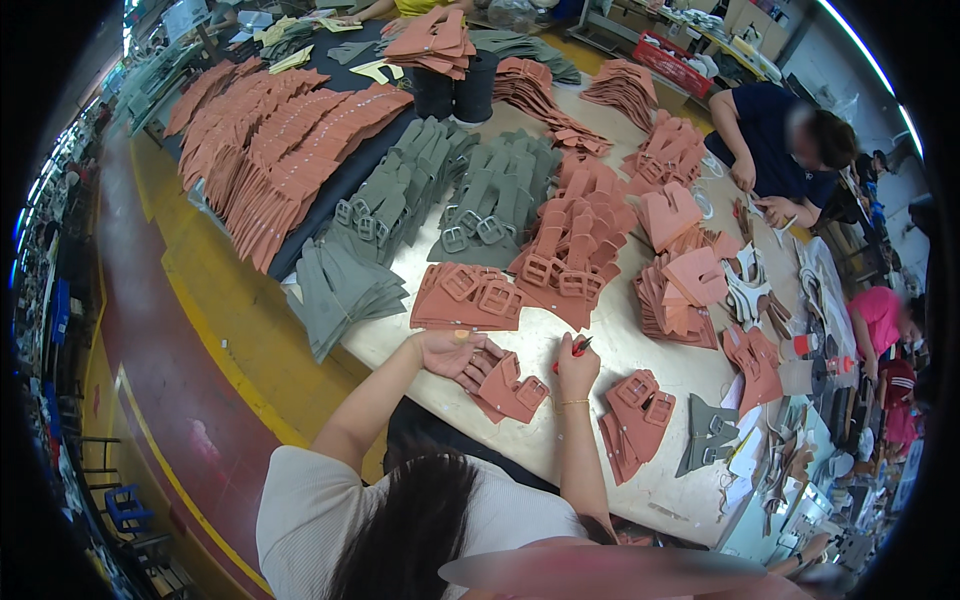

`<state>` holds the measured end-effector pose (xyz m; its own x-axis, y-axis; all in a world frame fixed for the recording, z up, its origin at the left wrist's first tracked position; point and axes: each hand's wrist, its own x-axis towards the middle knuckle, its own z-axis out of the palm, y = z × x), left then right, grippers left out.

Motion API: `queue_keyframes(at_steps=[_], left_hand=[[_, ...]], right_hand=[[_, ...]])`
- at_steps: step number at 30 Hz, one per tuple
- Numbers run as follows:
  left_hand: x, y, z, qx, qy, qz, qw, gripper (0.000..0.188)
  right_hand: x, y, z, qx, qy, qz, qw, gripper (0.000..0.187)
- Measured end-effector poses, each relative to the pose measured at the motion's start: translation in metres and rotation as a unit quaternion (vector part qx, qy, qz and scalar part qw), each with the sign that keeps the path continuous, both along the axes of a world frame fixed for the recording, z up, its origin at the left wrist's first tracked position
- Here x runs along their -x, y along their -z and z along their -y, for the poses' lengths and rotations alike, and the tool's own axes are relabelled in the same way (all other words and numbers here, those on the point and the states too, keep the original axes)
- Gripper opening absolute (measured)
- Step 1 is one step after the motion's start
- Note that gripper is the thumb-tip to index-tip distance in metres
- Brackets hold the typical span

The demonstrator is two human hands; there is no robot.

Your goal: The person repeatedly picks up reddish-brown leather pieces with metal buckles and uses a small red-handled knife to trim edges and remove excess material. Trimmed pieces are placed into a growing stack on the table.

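My left hand point(455, 358) lies palm up with its fingers apart, the fingertips at the left edge of a salmon-coloured leather piece with buckle straps point(514, 388). Whether they touch it is hard to tell. To the right of that piece, my right hand point(578, 372) is closed around a small red-handled tool with dark tips, which looks like snips point(582, 346). Just beyond my hands sits a stack of salmon buckled pieces point(466, 298). Another small salmon stack with two buckles point(637, 415) lies to the right of my right forearm.
Grey-green buckled pieces point(500, 190) and salmon ones point(575, 235) are heaped farther back on the pale table point(400, 345). A grey-green piece point(708, 435) lies at the right. Two black cylinders point(452, 95) stand at the back. A person in dark clothes point(765, 140) works across the table.
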<state>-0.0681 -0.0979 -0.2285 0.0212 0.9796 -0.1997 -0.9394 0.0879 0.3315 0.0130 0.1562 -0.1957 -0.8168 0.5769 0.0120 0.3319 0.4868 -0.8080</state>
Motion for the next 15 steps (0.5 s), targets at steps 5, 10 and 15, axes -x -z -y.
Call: queue_keyframes(at_steps=[5,10,15], left_hand=[[0.0000,0.0007,-0.0001,-0.003,0.000,0.001,1.000,0.050],[-0.0004,0.0018,-0.0003,-0.010,-0.001,0.006,1.000,0.050],[-0.0006,0.0000,-0.0003,-0.001,-0.003,0.005,1.000,0.051]], right_hand=[[0.0012,0.0062,-0.0023,-0.024,-0.005,-0.004,1.000,0.040],[0.0018,0.0094,-0.0036,-0.053,-0.009,-0.009,0.998,0.040],[0.0006,0.0026,-0.0020,-0.004,-0.004,-0.013,1.000,0.044]])
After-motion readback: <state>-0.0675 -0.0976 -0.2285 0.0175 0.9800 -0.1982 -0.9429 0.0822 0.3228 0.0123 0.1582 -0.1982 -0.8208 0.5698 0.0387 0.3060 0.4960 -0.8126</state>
